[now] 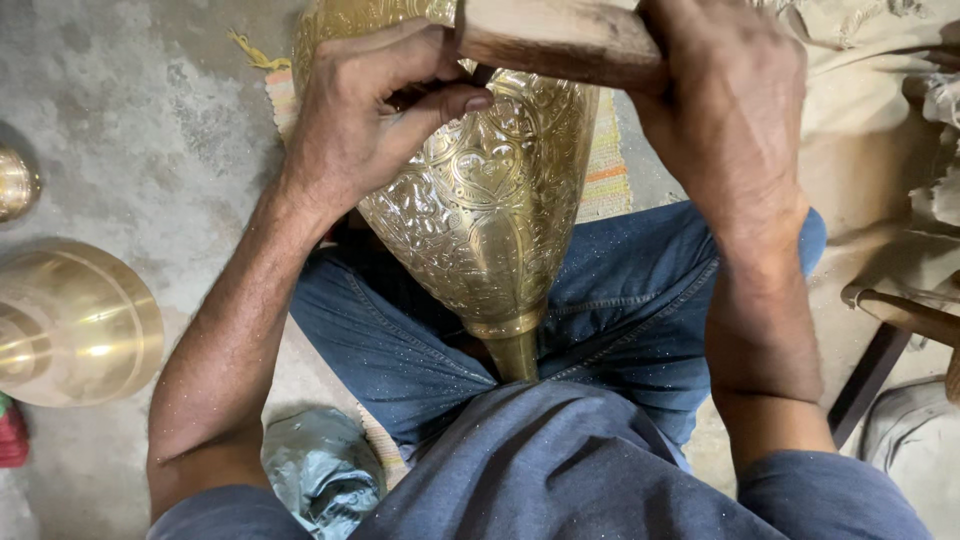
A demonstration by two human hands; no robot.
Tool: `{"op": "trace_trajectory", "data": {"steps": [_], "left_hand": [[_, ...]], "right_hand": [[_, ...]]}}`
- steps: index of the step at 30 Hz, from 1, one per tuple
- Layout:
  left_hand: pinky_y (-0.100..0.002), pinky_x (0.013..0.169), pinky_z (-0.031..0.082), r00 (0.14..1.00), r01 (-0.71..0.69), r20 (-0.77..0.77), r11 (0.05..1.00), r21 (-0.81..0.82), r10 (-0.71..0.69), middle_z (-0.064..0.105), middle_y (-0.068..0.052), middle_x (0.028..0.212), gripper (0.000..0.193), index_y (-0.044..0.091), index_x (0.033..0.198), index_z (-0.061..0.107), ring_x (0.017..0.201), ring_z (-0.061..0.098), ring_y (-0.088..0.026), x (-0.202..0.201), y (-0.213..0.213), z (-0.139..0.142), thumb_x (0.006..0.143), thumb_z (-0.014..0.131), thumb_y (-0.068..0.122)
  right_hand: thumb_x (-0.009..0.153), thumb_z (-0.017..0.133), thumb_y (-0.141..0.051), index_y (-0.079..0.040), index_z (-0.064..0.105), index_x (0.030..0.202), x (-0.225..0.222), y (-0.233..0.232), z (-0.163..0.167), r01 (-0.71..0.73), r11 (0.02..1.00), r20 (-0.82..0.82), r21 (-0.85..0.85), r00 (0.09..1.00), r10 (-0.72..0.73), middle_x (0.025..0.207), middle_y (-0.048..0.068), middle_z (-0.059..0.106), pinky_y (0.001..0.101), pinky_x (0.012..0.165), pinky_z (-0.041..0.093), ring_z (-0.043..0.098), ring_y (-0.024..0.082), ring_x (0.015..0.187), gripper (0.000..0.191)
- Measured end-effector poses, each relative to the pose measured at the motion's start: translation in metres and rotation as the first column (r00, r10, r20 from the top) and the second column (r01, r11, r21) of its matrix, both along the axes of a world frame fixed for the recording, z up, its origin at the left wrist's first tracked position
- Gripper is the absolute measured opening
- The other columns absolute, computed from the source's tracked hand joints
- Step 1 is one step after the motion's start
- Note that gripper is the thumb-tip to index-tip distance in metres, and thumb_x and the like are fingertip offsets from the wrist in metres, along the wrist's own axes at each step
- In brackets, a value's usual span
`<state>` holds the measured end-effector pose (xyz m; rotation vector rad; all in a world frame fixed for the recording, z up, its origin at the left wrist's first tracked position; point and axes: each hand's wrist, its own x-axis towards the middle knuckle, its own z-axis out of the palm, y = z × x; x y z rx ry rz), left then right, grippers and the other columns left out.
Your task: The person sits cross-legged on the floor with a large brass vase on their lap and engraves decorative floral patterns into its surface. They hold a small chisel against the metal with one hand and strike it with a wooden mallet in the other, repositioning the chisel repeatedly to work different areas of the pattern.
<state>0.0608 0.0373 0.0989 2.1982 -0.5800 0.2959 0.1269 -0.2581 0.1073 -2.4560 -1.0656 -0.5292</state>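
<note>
- While a seated person looked down, one engraved brass vase (480, 200) lay between their jeans-clad knees, its long axis running near to far, narrow neck pointing toward the body and wide belly away.
- Whether anything was inside the vase could not be told; its mouth was hidden.
- The left hand (370, 110) rested on the vase's upper left side, thumb and fingers pinching a thin dark tool (480, 75) against the metal.
- The right hand (725, 95) was wrapped tight around one wooden mallet (555, 40), held just above the tool.
- Two plain brass pieces sat on the concrete floor at far left: a large dome (75, 325) and a small round piece (15, 185).
- A striped mat (605, 170) lay under the vase.
</note>
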Motion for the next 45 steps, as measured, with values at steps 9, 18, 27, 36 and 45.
{"op": "trace_trajectory", "data": {"steps": [9,18,27,36,45], "left_hand": [[-0.030,0.089,0.066,0.995,0.071,0.072,0.991,-0.110,-0.063,0.073,-0.012,0.119,0.024,-0.001,0.123,0.068,0.103,0.076,-0.020,0.001,-0.004,0.007,0.101,0.077,0.004],[-0.030,0.088,0.068,1.000,0.009,0.005,0.997,-0.072,-0.009,0.077,-0.008,0.113,0.021,0.004,0.119,0.073,0.101,0.079,-0.017,0.003,0.000,0.001,0.104,0.085,0.010],[-0.029,0.091,0.068,0.998,0.026,0.058,0.999,-0.036,-0.024,0.077,-0.009,0.119,0.024,0.004,0.125,0.072,0.105,0.079,-0.017,0.004,0.003,-0.007,0.102,0.080,0.007],[-0.030,0.091,0.067,0.995,0.052,0.087,0.996,-0.072,-0.045,0.075,-0.012,0.118,0.024,0.000,0.123,0.070,0.105,0.077,-0.019,0.004,0.006,-0.008,0.101,0.079,0.003],[-0.030,0.085,0.067,0.998,-0.035,0.053,0.999,0.034,0.033,0.077,-0.007,0.102,0.021,0.004,0.113,0.072,0.097,0.079,-0.017,0.006,0.006,-0.011,0.103,0.089,0.014]], "right_hand": [[0.090,0.072,0.006,-0.001,0.060,0.118,-0.003,-0.003,0.007,-0.015,0.999,-0.014,0.030,1.000,0.015,0.092,0.014,0.067,0.0384,0.071,0.055,0.070,0.027,0.081,0.031],[0.089,0.079,0.006,0.002,0.062,0.115,-0.003,-0.002,0.010,-0.047,0.999,-0.067,0.013,0.997,0.048,0.093,0.018,0.068,0.0441,0.076,0.056,0.069,0.034,0.086,0.032],[0.096,0.082,-0.001,0.001,0.062,0.111,-0.005,0.005,0.013,0.005,0.997,-0.090,0.082,0.996,0.003,0.091,0.019,0.068,0.0432,0.074,0.056,0.069,0.035,0.085,0.025],[0.101,0.087,-0.010,0.004,0.057,0.109,-0.008,0.004,0.016,0.212,0.973,-0.488,0.095,0.862,-0.140,0.079,0.019,0.060,0.0450,0.069,0.051,0.061,0.034,0.071,0.034],[0.096,0.087,-0.006,0.000,0.061,0.112,-0.007,0.006,0.020,0.050,0.999,-0.053,-0.008,0.997,-0.051,0.089,0.015,0.065,0.0429,0.074,0.053,0.066,0.031,0.081,0.030]]}}
